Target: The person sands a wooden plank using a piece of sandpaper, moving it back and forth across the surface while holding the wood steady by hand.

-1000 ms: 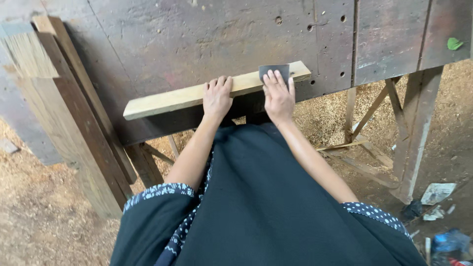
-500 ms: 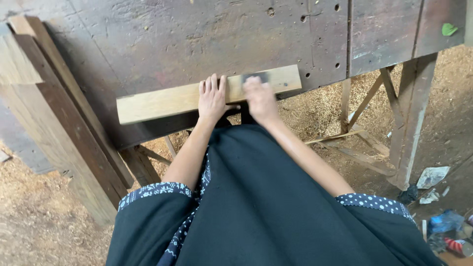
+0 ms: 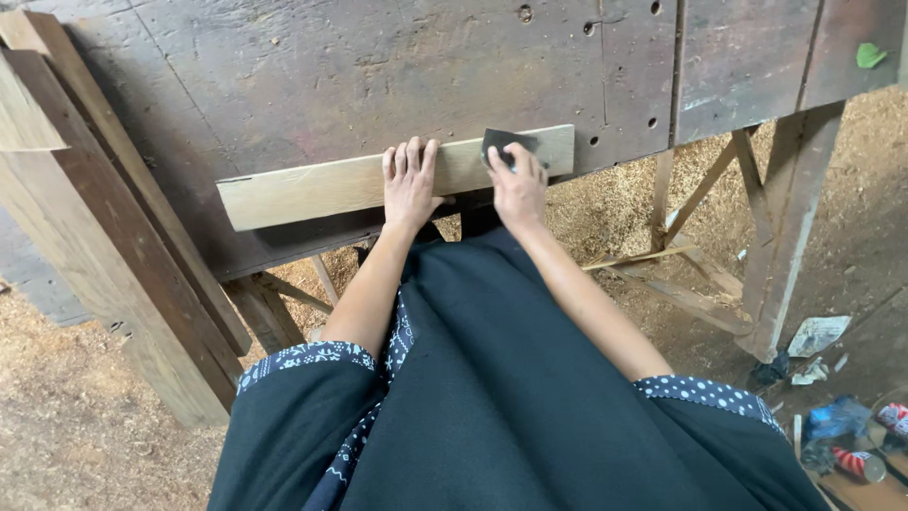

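Observation:
A pale wooden plank (image 3: 303,186) lies flat near the front edge of a dark, worn workbench (image 3: 378,76). My left hand (image 3: 410,180) presses down on the plank's middle with fingers spread flat. To its right, my right hand (image 3: 518,185) grips a dark sheet of sandpaper (image 3: 501,142) and holds it against the plank's top face, near its right end.
Long boards (image 3: 104,237) lean against the bench at the left. Sawdust (image 3: 57,416) covers the floor. A bench leg (image 3: 790,227) with braces stands at the right, with paper scraps and cans (image 3: 856,459) on the floor at the lower right. A green scrap (image 3: 870,55) lies on the bench.
My right hand slid the sandpaper left along the plank, then back towards the right end. My left hand stayed pressed on the plank.

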